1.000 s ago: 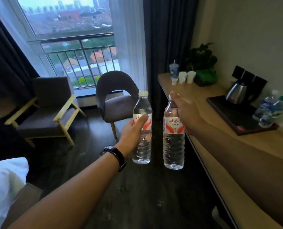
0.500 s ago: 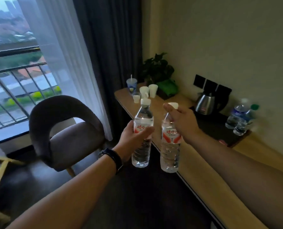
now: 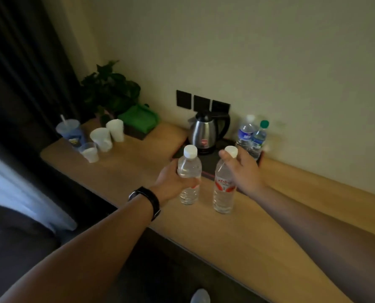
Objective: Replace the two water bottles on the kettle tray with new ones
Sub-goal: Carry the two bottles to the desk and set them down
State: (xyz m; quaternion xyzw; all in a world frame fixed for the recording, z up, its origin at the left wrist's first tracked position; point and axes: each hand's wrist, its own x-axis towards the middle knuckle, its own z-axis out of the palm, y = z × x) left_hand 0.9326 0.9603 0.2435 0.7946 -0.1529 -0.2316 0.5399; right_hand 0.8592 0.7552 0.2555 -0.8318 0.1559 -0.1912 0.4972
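Note:
My left hand (image 3: 171, 182) grips a clear white-capped water bottle with a red label (image 3: 189, 169) around its middle. My right hand (image 3: 242, 169) holds a second, matching bottle (image 3: 222, 193) by its neck. Both bottles hang upright over the wooden counter (image 3: 258, 232), just in front of the dark kettle tray (image 3: 210, 162). On that tray stand a steel kettle (image 3: 205, 132) and, at its right end, two old bottles: one blue-labelled with a white cap (image 3: 244, 133), one with a green cap (image 3: 259, 137).
At the counter's left end stand several white paper cups (image 3: 102, 137) and a lidded cup with a straw (image 3: 70, 131). Behind them sit a green box (image 3: 138, 120) and a potted plant (image 3: 108, 88). Dark curtains hang at left. Wall sockets (image 3: 201, 102) sit above the kettle.
My view has swung right and down from the window and chair onto the counter. Both hands have carried the bottles closer to the kettle tray, now over the countertop.

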